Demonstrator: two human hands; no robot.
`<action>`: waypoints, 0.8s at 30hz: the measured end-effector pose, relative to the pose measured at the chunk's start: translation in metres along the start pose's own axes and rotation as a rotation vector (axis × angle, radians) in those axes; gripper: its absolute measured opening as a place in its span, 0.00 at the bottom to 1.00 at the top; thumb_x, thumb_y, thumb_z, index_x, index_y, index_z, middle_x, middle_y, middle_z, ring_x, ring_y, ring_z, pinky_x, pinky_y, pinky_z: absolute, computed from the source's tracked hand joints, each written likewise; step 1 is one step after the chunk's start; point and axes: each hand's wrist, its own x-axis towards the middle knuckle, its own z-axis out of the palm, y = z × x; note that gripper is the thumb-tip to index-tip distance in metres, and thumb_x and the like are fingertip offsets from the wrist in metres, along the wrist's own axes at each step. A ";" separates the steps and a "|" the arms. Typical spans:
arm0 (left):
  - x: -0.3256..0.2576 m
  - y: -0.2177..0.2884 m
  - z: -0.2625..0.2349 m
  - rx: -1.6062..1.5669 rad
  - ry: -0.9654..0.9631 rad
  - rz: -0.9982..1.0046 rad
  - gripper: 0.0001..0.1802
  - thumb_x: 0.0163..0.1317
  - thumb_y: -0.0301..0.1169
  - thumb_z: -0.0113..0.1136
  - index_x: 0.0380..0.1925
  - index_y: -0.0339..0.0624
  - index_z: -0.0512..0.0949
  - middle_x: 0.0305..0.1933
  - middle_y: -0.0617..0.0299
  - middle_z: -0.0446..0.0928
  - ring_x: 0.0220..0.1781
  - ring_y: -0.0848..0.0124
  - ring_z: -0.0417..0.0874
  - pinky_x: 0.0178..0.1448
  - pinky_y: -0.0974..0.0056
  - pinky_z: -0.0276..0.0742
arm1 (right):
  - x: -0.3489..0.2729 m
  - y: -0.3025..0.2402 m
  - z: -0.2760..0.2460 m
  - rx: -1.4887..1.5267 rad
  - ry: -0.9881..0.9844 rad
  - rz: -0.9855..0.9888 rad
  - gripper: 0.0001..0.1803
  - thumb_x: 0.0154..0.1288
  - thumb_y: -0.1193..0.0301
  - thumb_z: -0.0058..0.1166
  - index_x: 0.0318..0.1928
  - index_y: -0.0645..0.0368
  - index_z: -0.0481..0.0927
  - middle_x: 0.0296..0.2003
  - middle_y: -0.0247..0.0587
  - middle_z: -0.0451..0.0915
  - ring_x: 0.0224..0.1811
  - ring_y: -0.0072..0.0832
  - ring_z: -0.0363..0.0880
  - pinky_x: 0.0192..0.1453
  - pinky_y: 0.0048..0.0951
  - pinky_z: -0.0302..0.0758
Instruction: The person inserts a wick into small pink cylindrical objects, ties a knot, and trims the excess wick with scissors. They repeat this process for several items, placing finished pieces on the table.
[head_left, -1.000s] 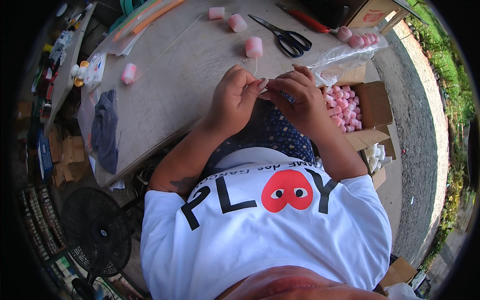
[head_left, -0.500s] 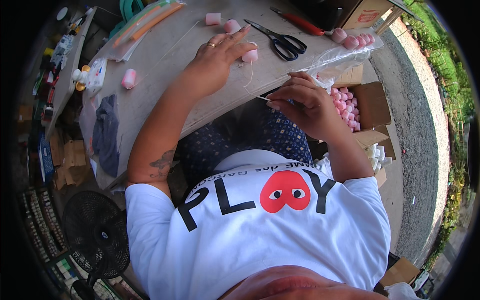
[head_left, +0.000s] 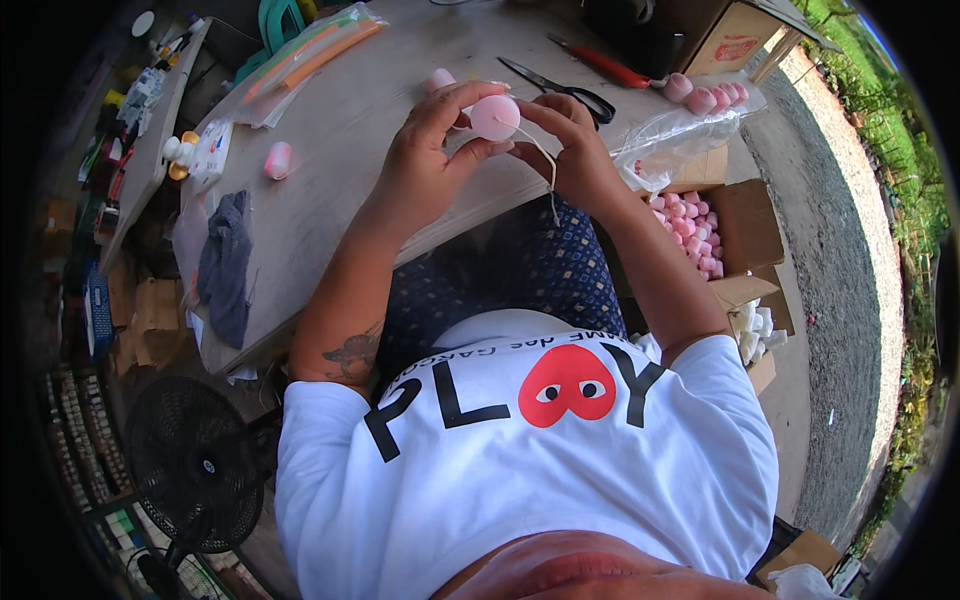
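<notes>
A pink candle (head_left: 493,118) is held up over the front part of the table (head_left: 330,130), its round end facing me. From its middle a long white wick (head_left: 544,158) hangs down past the table's front edge. My left hand (head_left: 432,145) grips the candle's left side, thumb below and fingers above. On the other side my right hand (head_left: 577,155) has its fingertips closed against the candle. Behind my left hand, another pink candle (head_left: 439,79) is partly hidden. Black-handled scissors (head_left: 540,80) lie just beyond my right hand, partly covered by it.
A pink-and-white candle (head_left: 279,160) lies at left, near a grey cloth (head_left: 227,270). More candles (head_left: 703,98) line the right edge by clear plastic (head_left: 665,145) and a red-handled tool (head_left: 605,63). An open carton (head_left: 748,225) of pink candles stands lower right; a fan (head_left: 190,465) is lower left.
The candle has been lifted off the table and turned end toward me. My right hand has moved up from the wick's loose end to the candle, and the wick now hangs free.
</notes>
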 end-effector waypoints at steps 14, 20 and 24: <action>-0.012 0.055 -0.075 -0.739 0.305 0.208 0.26 0.69 0.34 0.50 0.62 0.41 0.53 0.50 0.39 0.74 0.45 0.61 0.80 0.47 0.58 0.77 | 0.069 0.035 0.047 -0.432 0.148 -0.267 0.07 0.54 0.71 0.62 0.35 0.47 0.82 0.46 0.30 0.75 0.55 0.36 0.68 0.56 0.43 0.62; -0.026 0.010 -0.051 -0.693 0.286 -0.066 0.25 0.67 0.28 0.54 0.60 0.43 0.56 0.43 0.58 0.71 0.42 0.73 0.74 0.50 0.67 0.73 | 0.078 0.049 0.023 -0.586 -0.022 -0.042 0.12 0.63 0.62 0.54 0.44 0.47 0.84 0.47 0.32 0.78 0.57 0.34 0.69 0.57 0.46 0.59; -0.037 -0.006 -0.030 -0.583 0.264 -0.196 0.23 0.65 0.26 0.57 0.57 0.43 0.59 0.48 0.64 0.67 0.47 0.77 0.70 0.51 0.70 0.71 | 0.056 0.079 -0.016 -0.840 -0.247 0.249 0.12 0.61 0.70 0.50 0.41 0.62 0.81 0.47 0.52 0.76 0.53 0.49 0.72 0.52 0.47 0.70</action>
